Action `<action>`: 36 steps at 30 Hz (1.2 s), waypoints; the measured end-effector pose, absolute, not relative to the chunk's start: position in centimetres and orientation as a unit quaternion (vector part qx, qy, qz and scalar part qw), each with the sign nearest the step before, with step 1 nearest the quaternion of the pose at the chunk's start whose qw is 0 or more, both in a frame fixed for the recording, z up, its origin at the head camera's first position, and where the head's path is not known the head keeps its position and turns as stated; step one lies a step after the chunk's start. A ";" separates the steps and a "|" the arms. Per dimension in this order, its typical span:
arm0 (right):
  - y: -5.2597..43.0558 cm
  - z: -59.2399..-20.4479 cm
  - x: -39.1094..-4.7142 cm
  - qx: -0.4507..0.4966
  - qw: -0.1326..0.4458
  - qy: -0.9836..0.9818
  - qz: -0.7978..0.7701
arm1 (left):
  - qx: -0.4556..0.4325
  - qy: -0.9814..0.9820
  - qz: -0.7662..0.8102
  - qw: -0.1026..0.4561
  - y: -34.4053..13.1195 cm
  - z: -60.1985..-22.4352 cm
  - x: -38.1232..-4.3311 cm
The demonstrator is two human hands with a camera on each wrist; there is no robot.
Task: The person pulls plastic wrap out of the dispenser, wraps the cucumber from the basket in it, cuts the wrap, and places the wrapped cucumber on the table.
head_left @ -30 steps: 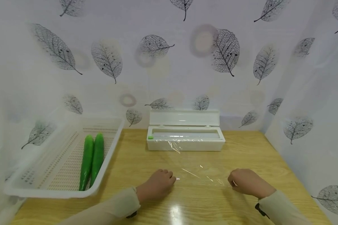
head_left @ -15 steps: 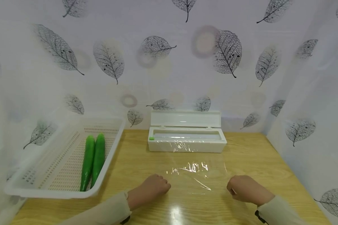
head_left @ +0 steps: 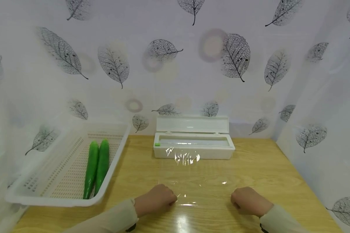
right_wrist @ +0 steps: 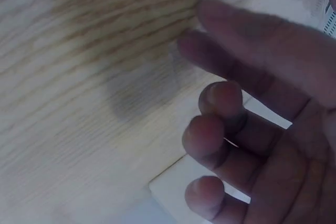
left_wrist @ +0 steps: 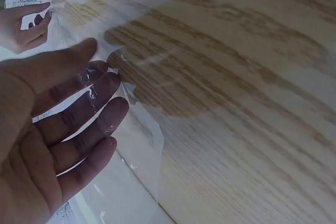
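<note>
A sheet of clear cling film [head_left: 201, 191] stretches from a white cling film dispenser [head_left: 218, 154] toward both hands, low over the table. My left hand [head_left: 157, 199] pinches one near corner between thumb and index finger; in the left wrist view its other fingers [left_wrist: 84, 129] are loosely bent, with film over them. On the opposite corner, my right hand [head_left: 251, 201] has thumb and index finger together. The right wrist view shows its remaining fingers [right_wrist: 205, 140] curled, and the film there is faint. The dispenser's lid [head_left: 192, 124] stands raised, and a green slider [head_left: 157, 144] sits at its left end.
To the left stands a white perforated basket [head_left: 121, 152] holding two cucumbers [head_left: 97, 168]. The wooden table [head_left: 268, 161] backs onto a leaf-printed curtain [head_left: 175, 84], which also hangs at both sides.
Both hands have come nearer to the body, drawing the film edge with them. The left hand also shifted a little left, the right hand a little left. Glints on the film have moved.
</note>
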State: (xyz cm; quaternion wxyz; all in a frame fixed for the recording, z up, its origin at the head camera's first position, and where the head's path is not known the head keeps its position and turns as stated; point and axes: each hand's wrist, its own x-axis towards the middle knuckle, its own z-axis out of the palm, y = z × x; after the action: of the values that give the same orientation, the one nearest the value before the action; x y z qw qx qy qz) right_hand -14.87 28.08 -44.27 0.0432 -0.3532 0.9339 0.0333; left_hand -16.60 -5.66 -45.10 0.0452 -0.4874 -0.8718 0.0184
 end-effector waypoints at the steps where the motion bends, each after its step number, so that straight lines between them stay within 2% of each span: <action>1: 28.1 -44.3 -14.8 -0.344 0.049 0.937 0.035 | -0.486 -0.873 0.010 0.035 -5.7 -45.1 -16.7; 6: 28.0 -43.8 -14.7 -0.300 0.053 0.951 0.045 | -0.467 -0.884 0.007 -0.008 -5.7 -45.3 -17.0; 12: 27.5 -43.4 -14.9 -0.273 0.009 0.961 0.043 | -0.448 -0.894 0.009 -0.005 -5.7 -45.2 -17.4; 19: 26.2 -42.9 -16.8 -0.338 -0.053 0.939 0.025 | -0.449 -0.893 -0.024 0.028 -5.0 -45.4 -19.5; 21: 25.5 -43.0 -17.5 -0.357 -0.058 0.932 0.018 | -0.446 -0.894 -0.032 0.016 -4.7 -45.7 -20.1; 26: 24.6 -43.6 -18.6 -0.390 -0.036 0.920 0.007 | -0.427 -0.903 -0.012 -0.045 -4.3 -46.2 -20.6; 32: 24.4 -44.1 -19.1 -0.371 0.007 0.928 0.004 | -0.418 -0.907 0.013 -0.053 -4.5 -46.3 -20.6; 36: 24.6 -44.3 -19.3 -0.368 0.007 0.930 -0.001 | -0.417 -0.907 -0.001 -0.050 -4.8 -46.0 -20.7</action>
State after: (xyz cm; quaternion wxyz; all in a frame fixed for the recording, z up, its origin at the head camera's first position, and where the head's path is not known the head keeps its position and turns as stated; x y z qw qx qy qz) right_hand -19.34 24.57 -44.29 0.0074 -0.3676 0.9300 -0.0010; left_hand -20.74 -4.79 -46.03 -0.0502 -0.4173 -0.9074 -0.0010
